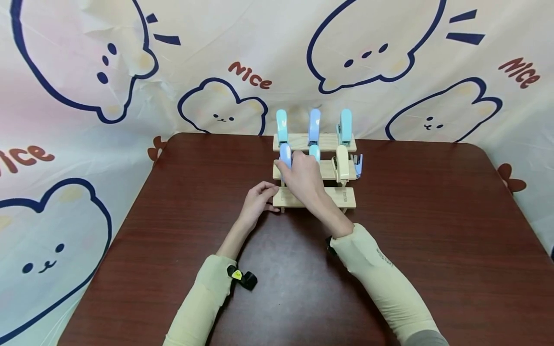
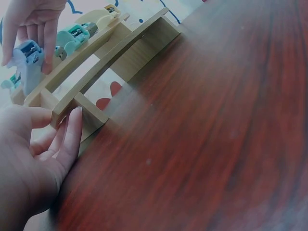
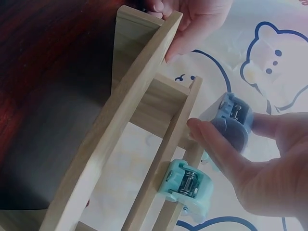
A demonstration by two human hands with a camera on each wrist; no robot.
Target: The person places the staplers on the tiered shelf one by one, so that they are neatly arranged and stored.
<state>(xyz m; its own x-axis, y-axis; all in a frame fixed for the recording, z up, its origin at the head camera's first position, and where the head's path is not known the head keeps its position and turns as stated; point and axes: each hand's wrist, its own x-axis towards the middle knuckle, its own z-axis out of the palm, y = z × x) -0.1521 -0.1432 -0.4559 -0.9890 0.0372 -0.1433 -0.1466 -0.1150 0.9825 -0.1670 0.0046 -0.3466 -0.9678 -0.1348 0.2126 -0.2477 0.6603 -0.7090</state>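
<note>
A three-tier wooden rack stands near the table's far edge. On the left of its middle tier, my right hand holds a periwinkle-blue stapler. The right wrist view shows that stapler between thumb and fingers; whether its base touches the tier is unclear. My left hand grips the left end of the lowest tier. In the left wrist view its thumb lies on the board and its fingers reach beneath. Beside the held stapler is a teal stapler, partly hidden by my right hand in the head view.
A cream stapler and a blue stapler are at the middle tier's right. On the back tier stand a light-blue stapler, a periwinkle stapler and a turquoise stapler. A printed curtain hangs behind the brown table.
</note>
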